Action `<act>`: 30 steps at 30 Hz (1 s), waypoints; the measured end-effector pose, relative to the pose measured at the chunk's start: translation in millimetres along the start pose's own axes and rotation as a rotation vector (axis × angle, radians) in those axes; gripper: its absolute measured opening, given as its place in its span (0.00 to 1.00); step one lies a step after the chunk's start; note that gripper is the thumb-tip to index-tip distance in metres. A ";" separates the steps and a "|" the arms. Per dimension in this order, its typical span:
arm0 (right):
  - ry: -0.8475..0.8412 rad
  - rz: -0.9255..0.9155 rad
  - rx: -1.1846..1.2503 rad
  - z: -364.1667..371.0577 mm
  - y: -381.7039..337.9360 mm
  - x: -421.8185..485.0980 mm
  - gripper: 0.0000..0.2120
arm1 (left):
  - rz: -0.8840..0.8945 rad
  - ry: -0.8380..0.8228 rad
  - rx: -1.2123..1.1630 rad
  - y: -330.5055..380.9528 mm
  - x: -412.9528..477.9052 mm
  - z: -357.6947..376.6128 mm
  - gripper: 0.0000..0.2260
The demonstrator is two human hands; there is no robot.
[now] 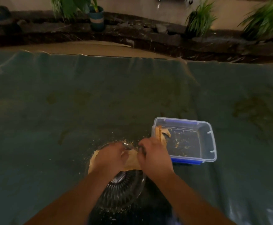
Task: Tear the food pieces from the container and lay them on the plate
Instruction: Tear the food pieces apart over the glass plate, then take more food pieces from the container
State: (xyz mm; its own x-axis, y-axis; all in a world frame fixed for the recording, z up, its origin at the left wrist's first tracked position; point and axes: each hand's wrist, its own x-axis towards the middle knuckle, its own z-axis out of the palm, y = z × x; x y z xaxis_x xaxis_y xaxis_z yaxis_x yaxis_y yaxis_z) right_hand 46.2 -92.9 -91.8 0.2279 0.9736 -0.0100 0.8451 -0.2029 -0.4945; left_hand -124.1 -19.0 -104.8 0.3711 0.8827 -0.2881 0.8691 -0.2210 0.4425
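A clear glass plate (122, 190) with a ribbed pattern lies on the green cloth near me. Over its far side, my left hand (111, 157) and my right hand (153, 157) both grip one tan flat food piece (132, 160) stretched between them. More tan food (92, 161) shows on the plate's left side under my left hand. To the right stands a clear plastic container (210, 140) with blue clips. It holds a leftover tan food piece (162, 134) against its left wall and scattered crumbs.
A green cloth (67, 111) covers the surface, with crumbs around the plate. Beyond its far edge run a sandy strip and a dark stone border (148, 38) with potted plants, one in a blue pot (97, 18).
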 end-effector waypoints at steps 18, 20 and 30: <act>-0.815 0.360 0.526 -37.1 130.9 92.7 0.51 | -0.287 -0.140 -0.361 124.0 73.2 36.2 0.17; -0.815 0.330 0.487 -35.2 130.3 95.2 0.51 | -0.297 -0.136 -0.338 124.7 73.8 37.4 0.16; -0.541 0.404 0.480 -31.0 126.5 69.7 0.24 | -0.238 0.011 -0.229 133.4 66.2 44.0 0.10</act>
State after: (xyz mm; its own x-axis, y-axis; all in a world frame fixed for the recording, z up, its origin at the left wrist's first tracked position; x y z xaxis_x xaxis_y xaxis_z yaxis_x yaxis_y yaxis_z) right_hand 184.0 -53.9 -128.1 0.1016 0.7760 -0.6225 0.4215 -0.6004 -0.6797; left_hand 30.8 -8.3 -102.2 0.1615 0.9031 -0.3979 0.8347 0.0901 0.5433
